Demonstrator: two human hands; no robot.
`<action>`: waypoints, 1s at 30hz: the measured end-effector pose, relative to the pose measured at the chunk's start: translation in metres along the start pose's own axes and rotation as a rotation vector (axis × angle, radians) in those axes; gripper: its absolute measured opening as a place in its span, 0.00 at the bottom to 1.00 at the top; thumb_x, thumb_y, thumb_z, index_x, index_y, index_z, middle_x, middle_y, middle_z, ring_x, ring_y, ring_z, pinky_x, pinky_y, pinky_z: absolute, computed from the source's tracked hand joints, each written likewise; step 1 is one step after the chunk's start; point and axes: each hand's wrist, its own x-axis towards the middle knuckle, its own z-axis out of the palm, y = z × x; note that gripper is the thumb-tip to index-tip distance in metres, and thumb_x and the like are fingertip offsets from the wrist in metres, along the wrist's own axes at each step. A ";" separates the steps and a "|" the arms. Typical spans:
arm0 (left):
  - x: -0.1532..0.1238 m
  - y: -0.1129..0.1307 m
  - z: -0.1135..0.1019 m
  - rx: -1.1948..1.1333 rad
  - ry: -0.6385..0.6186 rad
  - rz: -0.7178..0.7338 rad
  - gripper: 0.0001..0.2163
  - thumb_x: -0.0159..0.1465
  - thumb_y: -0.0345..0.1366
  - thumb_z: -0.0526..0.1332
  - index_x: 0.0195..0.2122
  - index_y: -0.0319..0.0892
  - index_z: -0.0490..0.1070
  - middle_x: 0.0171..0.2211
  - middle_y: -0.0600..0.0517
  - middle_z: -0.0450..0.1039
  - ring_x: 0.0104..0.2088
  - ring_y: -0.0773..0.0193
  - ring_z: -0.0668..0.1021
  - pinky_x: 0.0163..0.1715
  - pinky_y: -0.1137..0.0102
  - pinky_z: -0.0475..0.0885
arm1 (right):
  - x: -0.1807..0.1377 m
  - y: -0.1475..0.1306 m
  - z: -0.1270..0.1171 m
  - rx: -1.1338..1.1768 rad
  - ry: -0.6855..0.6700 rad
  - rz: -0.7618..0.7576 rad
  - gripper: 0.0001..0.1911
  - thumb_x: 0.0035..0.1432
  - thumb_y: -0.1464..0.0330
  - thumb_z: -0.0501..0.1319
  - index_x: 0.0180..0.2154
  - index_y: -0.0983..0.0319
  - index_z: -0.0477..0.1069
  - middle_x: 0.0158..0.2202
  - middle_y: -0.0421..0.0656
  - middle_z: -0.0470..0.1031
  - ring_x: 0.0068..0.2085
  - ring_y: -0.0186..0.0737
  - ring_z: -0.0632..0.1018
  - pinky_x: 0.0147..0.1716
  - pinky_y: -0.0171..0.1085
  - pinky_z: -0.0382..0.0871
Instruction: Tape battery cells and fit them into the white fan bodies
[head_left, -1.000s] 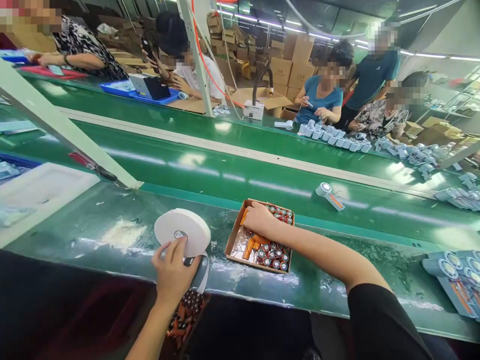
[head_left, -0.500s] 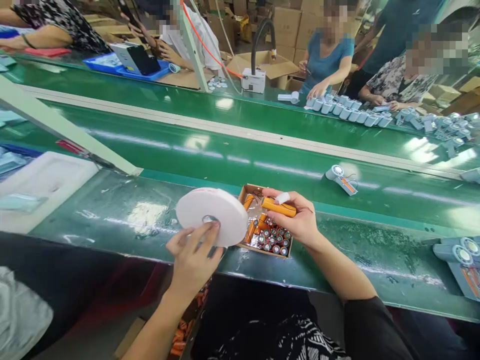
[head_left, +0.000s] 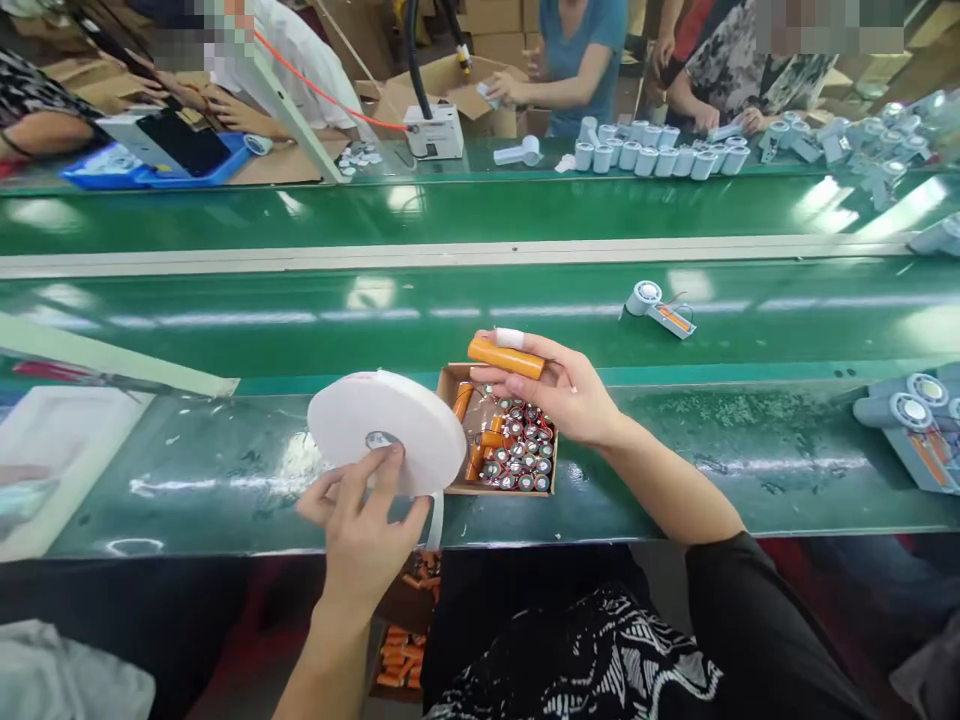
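My left hand point(head_left: 367, 530) grips a big white roll of tape point(head_left: 405, 430), with fingertips at its core hole. A loose end of white tape point(head_left: 436, 522) hangs from the roll's lower right edge. Between the fingers and thumb of my right hand point(head_left: 559, 390) lies an orange cylindrical battery point(head_left: 506, 357). A white wrap point(head_left: 510, 339) covers part of one finger. Below that hand stands a small cardboard box point(head_left: 500, 492) of small round motors with red wires point(head_left: 517, 455) and several more orange batteries point(head_left: 474, 460).
A grey-blue fan unit point(head_left: 656, 305) lies on the green conveyor point(head_left: 360, 340). More fan units point(head_left: 919, 420) sit at the right. Several housings point(head_left: 652, 155) line the far side, where co-workers' hands work. A slanted post point(head_left: 112, 350) and white tray point(head_left: 82, 470) are at left.
The view has turned and levelled. My right hand has lifted the battery slightly and its fingers are straighter. The tape roll stays in my left hand; a hanging strip now shows.
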 end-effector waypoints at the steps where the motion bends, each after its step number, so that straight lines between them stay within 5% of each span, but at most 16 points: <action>1: 0.002 -0.001 0.000 -0.003 -0.003 0.017 0.30 0.61 0.28 0.71 0.66 0.44 0.72 0.51 0.42 0.80 0.49 0.47 0.75 0.51 0.54 0.67 | -0.001 -0.005 -0.003 -0.077 -0.019 -0.019 0.27 0.66 0.53 0.73 0.60 0.58 0.77 0.64 0.48 0.80 0.54 0.47 0.87 0.52 0.45 0.85; 6: 0.018 0.001 -0.005 0.035 -0.035 0.100 0.31 0.63 0.29 0.71 0.68 0.45 0.71 0.51 0.43 0.81 0.49 0.47 0.76 0.51 0.55 0.67 | -0.005 -0.025 -0.016 -0.632 0.014 -0.153 0.19 0.63 0.51 0.74 0.47 0.57 0.83 0.46 0.39 0.87 0.39 0.35 0.84 0.40 0.34 0.78; 11: 0.030 -0.001 -0.010 -0.001 -0.101 0.239 0.32 0.67 0.26 0.67 0.72 0.47 0.68 0.51 0.46 0.83 0.49 0.52 0.77 0.53 0.58 0.69 | -0.006 -0.029 -0.021 -0.903 -0.011 -0.253 0.30 0.60 0.39 0.70 0.29 0.60 0.77 0.23 0.33 0.72 0.25 0.28 0.65 0.28 0.33 0.58; 16: 0.039 -0.007 -0.019 0.020 -0.253 0.337 0.30 0.68 0.26 0.66 0.71 0.48 0.71 0.54 0.48 0.84 0.54 0.49 0.73 0.66 0.53 0.66 | -0.005 -0.037 -0.021 -1.088 -0.169 -0.121 0.32 0.60 0.39 0.71 0.28 0.61 0.72 0.21 0.32 0.64 0.25 0.29 0.59 0.28 0.35 0.51; 24: 0.055 -0.004 -0.025 0.053 -0.307 0.443 0.25 0.68 0.20 0.62 0.63 0.46 0.78 0.58 0.50 0.83 0.51 0.51 0.75 0.67 0.52 0.66 | 0.002 -0.046 -0.018 -1.201 -0.307 0.123 0.27 0.61 0.47 0.75 0.31 0.62 0.73 0.21 0.31 0.62 0.24 0.30 0.59 0.29 0.35 0.50; 30: 0.059 -0.026 -0.019 0.067 -0.245 0.506 0.29 0.69 0.22 0.62 0.71 0.46 0.71 0.60 0.49 0.82 0.46 0.53 0.79 0.66 0.52 0.67 | -0.002 -0.042 -0.021 -1.016 -0.255 0.135 0.14 0.64 0.61 0.76 0.45 0.63 0.79 0.33 0.40 0.82 0.32 0.35 0.78 0.34 0.34 0.64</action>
